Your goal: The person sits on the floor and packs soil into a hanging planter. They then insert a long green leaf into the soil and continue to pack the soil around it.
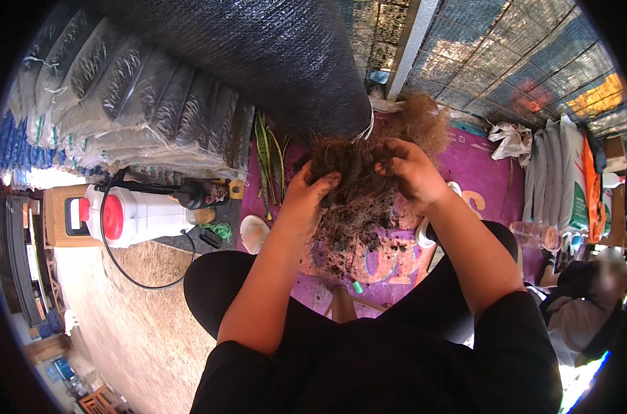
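A dark, fibrous clump of roots and soil point(347, 168) is between my two hands, above a purple printed sheet point(492, 178) on the ground. My left hand point(308, 199) grips its left side, with the thumb across the front. On the opposite side, my right hand point(411, 173) has soiled fingers curled into the strands. Loose roots and crumbs of soil point(352, 230) lie scattered on the sheet below. Behind my right hand is a heap of brown fibre point(424, 121), possibly coconut coir. Long green leaves with yellow edges point(268, 155), like a snake plant's, lie to the left.
A large roll of black netting point(303, 67) hangs over the far side. Stacked plastic-wrapped bags point(137, 108) and a white sprayer tank point(142, 215) stand left. Upright sacks point(572, 176), a clear plastic bottle point(533, 236) and another person point(577, 315) are at right.
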A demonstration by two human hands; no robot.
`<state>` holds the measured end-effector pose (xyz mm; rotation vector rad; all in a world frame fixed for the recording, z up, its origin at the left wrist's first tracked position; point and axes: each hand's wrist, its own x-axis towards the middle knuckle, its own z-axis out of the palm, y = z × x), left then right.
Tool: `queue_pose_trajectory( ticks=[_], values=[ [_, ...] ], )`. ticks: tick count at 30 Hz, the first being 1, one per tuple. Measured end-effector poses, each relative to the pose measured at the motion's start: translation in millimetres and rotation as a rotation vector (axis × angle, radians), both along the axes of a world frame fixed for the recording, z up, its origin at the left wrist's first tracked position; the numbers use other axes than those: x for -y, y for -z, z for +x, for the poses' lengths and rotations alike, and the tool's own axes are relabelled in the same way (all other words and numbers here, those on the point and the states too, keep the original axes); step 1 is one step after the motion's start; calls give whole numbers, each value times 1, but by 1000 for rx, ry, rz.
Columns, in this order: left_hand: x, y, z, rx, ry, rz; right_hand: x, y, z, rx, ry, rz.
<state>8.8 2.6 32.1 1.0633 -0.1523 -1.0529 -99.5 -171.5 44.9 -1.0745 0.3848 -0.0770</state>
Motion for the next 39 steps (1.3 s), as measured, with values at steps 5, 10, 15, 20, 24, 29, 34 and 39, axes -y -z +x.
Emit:
queue_pose_trajectory(
  ticks=[5,10,15,20,24,29,34,39],
  values=[
    [1,-21,0,-161,27,-70,2,-6,0,-36,101,289],
    [1,-22,-2,-151,-11,-48,5,17,2,49,23,-62],
    [4,-15,-8,-13,-70,57,-6,6,8,-11,27,-454],
    [5,-4,-10,113,-93,43,-17,-25,7,111,173,-1273],
    [5,0,-10,128,-67,47,-7,-23,4,269,3,-1498],
    [7,5,-10,43,-66,106,-7,0,4,60,226,-494],
    [4,3,-9,-45,-100,109,1,-19,4,-22,345,-147],
    [5,-10,-13,-104,-137,147,4,-17,3,-32,300,-338]
  ],
)
